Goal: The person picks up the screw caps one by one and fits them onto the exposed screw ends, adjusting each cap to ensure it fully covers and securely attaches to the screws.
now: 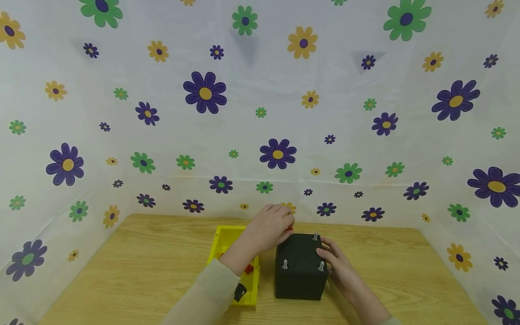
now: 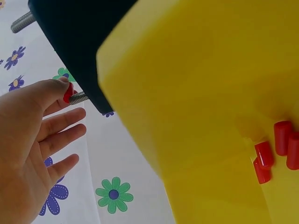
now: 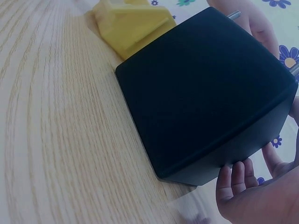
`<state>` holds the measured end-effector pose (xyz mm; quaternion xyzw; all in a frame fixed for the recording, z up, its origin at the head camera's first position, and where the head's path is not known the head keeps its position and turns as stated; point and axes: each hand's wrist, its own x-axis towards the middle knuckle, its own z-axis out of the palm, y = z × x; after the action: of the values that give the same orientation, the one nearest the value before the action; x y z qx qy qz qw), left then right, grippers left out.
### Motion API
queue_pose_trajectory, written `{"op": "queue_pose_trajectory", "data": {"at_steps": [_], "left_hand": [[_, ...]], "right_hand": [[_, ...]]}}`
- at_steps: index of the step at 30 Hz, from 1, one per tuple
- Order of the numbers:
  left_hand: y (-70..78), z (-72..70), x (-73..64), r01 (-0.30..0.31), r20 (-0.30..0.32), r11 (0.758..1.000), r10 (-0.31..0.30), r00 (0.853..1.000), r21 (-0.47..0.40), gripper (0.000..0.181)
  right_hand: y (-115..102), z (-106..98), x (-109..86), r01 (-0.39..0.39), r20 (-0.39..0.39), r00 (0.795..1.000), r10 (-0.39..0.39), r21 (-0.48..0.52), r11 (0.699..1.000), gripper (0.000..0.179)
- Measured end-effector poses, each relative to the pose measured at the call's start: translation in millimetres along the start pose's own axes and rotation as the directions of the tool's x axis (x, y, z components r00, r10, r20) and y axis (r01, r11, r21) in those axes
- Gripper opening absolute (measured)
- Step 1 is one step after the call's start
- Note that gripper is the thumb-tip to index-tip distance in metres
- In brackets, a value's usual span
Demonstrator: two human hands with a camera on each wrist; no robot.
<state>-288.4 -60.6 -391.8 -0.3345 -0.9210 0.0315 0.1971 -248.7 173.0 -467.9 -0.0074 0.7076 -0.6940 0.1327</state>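
Note:
A black block point(image 1: 301, 253) stands on the table with metal threaded studs point(image 1: 285, 264) sticking up from its top. Beyond its far left corner, my left hand point(image 1: 270, 228) pinches a small red cap point(image 2: 68, 92) between thumb and index finger, right at the tip of a stud point(image 2: 78, 97). The other left fingers are spread loosely. My right hand point(image 1: 343, 271) holds the block's right side, thumb over the top edge and fingertips point(image 3: 238, 175) against the side face. Left of the block lies a yellow tray point(image 1: 257, 289), partly covered by the left forearm.
Several red caps point(image 2: 282, 137) lie in the yellow tray, along with a small black piece point(image 1: 240, 292). A flower-printed white sheet point(image 1: 162, 135) rises behind and on both sides of the wooden table point(image 1: 162, 262).

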Motion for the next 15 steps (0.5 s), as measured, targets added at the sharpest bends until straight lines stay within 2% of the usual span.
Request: {"op": "queue_pose_trajectory", "data": {"at_steps": [15], "left_hand": [[-2.0, -2.8, -4.4, -0.01, -0.033, 1.0, 0.011, 0.999, 0.024, 0.018]], "right_hand": [[0.2, -0.5, -1.0, 0.002, 0.011, 1.0, -0.002, -0.005, 1.0, 0.059]]}}
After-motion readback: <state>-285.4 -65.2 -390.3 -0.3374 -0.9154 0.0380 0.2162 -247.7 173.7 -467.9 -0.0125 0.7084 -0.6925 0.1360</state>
